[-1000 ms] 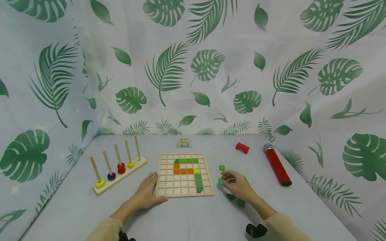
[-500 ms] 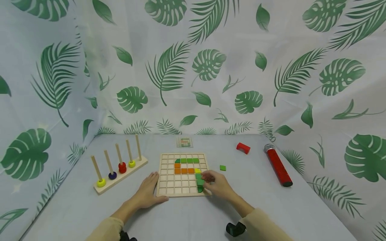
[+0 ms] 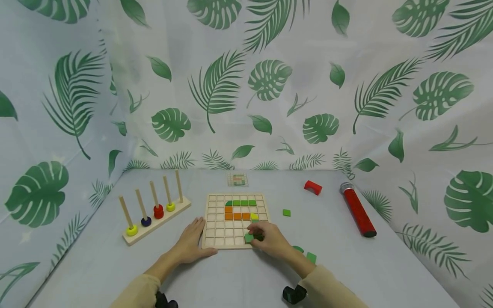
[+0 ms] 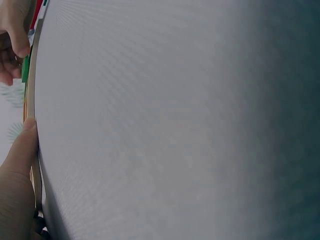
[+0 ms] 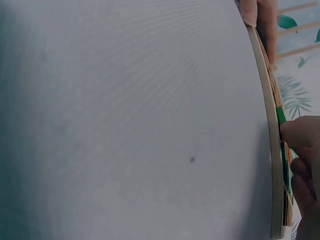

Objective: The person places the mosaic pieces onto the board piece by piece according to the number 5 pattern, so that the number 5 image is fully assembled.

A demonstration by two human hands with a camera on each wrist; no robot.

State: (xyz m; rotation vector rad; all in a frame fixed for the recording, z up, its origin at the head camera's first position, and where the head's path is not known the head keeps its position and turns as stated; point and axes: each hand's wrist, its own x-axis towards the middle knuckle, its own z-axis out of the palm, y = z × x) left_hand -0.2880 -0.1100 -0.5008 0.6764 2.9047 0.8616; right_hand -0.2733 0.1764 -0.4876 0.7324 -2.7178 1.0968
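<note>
A wooden grid board lies mid-table with green, orange and yellow tiles set in its cells. My left hand rests along its left side, fingers straight and thumb spread at the near corner. Over the lower right cells, my right hand pinches a green square tile between thumb and fingers, covering some of the tiles below. In the right wrist view the green tile tilts up above the board's edge. The left thumb touches the board's rim in the left wrist view.
Right of the board lie a green square tile, a rounded green tile and another green tile. A pattern card is behind it. A peg stacker stands left; a red arch block and red microphone lie right.
My right hand has taken the green tile from the table right of the board and carried it left over the lower right cells. My left hand has stayed at the board's left side.
</note>
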